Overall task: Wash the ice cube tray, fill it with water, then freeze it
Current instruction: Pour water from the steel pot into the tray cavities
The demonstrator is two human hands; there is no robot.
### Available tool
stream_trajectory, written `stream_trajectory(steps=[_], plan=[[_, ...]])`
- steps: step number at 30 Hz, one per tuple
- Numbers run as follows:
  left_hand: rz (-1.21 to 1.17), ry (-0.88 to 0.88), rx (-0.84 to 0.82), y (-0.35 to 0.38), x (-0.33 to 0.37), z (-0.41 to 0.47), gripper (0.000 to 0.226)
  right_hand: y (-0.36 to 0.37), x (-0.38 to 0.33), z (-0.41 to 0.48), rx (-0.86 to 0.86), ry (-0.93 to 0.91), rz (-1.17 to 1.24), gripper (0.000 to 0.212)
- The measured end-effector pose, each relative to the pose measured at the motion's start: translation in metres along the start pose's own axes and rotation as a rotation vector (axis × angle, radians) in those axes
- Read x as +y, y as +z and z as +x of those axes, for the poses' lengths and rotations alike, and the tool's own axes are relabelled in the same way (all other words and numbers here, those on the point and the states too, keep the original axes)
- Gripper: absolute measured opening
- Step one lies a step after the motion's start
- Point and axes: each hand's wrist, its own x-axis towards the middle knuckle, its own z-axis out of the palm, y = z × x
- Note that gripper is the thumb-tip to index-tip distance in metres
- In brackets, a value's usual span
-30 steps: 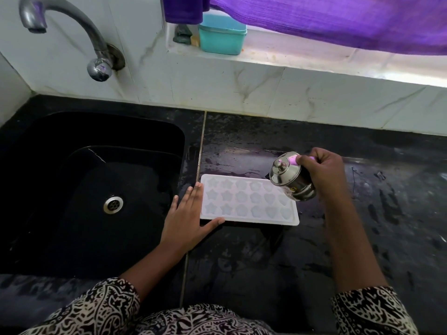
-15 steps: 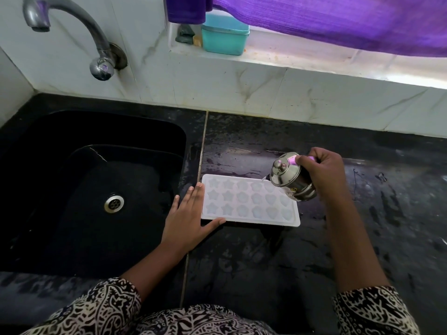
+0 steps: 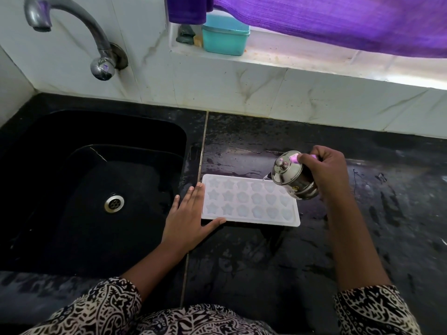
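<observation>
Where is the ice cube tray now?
In the head view, the ice cube tray lies on the black counter right of the sink; the left hand touches its left end, the steel pot hangs over its right end.

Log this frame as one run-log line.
phase: filling | left hand: flat, bracing ice cube tray left end | right hand: grips steel jug tilted over tray's far-right corner | tray: on black counter beside sink
</observation>
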Motion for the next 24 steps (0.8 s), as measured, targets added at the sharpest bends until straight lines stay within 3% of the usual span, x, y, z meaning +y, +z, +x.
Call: stream_trajectory(steps=[24], plan=[[0.003, -0.001, -0.001, -0.0010, 0.0003, 0.0006, 0.110, -0.0010, 0.0006, 0.0048, -0.007, -0.004, -0.010, 0.030]])
